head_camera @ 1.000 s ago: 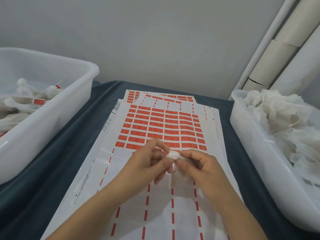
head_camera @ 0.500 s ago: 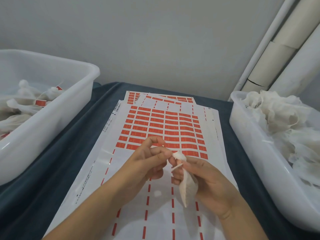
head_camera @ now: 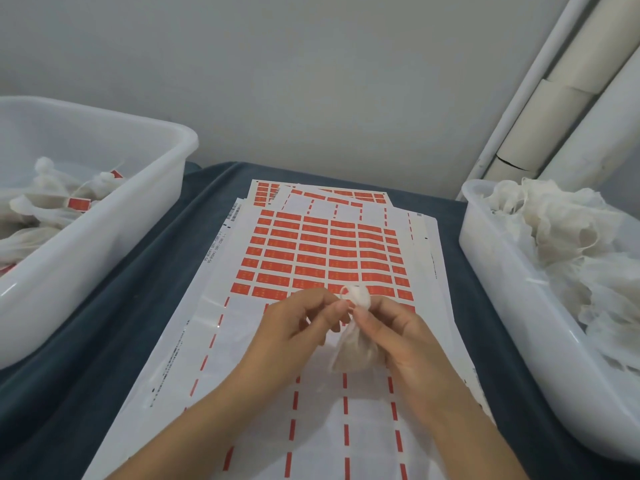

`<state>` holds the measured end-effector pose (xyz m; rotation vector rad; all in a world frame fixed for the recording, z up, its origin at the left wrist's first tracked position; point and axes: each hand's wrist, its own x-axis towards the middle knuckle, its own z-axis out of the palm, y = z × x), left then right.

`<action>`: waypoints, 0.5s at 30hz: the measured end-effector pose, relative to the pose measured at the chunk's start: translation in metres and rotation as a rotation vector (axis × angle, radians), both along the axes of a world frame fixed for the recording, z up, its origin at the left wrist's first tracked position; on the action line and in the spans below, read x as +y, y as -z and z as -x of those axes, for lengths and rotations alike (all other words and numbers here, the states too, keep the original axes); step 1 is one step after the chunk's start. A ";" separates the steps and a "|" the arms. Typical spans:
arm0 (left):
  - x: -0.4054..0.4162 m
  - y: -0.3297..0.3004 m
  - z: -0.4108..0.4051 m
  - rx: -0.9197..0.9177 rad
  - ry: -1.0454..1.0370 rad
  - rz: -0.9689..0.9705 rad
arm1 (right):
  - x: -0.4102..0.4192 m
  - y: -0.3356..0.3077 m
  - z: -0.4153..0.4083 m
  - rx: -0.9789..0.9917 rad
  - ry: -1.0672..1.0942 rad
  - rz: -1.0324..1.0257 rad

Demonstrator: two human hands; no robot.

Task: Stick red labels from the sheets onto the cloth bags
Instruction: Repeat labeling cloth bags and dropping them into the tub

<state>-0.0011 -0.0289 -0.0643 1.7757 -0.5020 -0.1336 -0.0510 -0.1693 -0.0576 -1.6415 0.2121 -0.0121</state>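
At the left, a white tub [head_camera: 104, 216] holds bags that already carry red labels. In the middle, the left hand [head_camera: 291, 337] pinches the gathered neck of a small cloth bag [head_camera: 356, 344], while the right hand [head_camera: 405, 337] pinches the same neck beside it; the bag hangs over the label sheet [head_camera: 329, 258]. The bag looks unlabelled, so the next move probably calls for freeing one hand to peel a red label. At the right, another tub [head_camera: 512, 327] holds loose bags. A dark cloth covers the surface [head_camera: 114, 327] below a plain wall.
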 end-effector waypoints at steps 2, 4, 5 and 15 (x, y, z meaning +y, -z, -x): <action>0.002 -0.003 -0.001 0.120 0.006 0.123 | 0.000 0.000 0.001 -0.013 -0.020 0.007; 0.005 -0.005 -0.004 0.262 -0.008 0.247 | -0.001 -0.001 0.001 -0.015 -0.039 -0.012; 0.007 -0.007 -0.007 0.324 -0.031 0.295 | -0.001 -0.001 0.000 -0.013 -0.040 -0.026; 0.019 -0.013 -0.021 0.567 -0.130 0.704 | -0.001 0.001 -0.004 0.014 -0.123 -0.112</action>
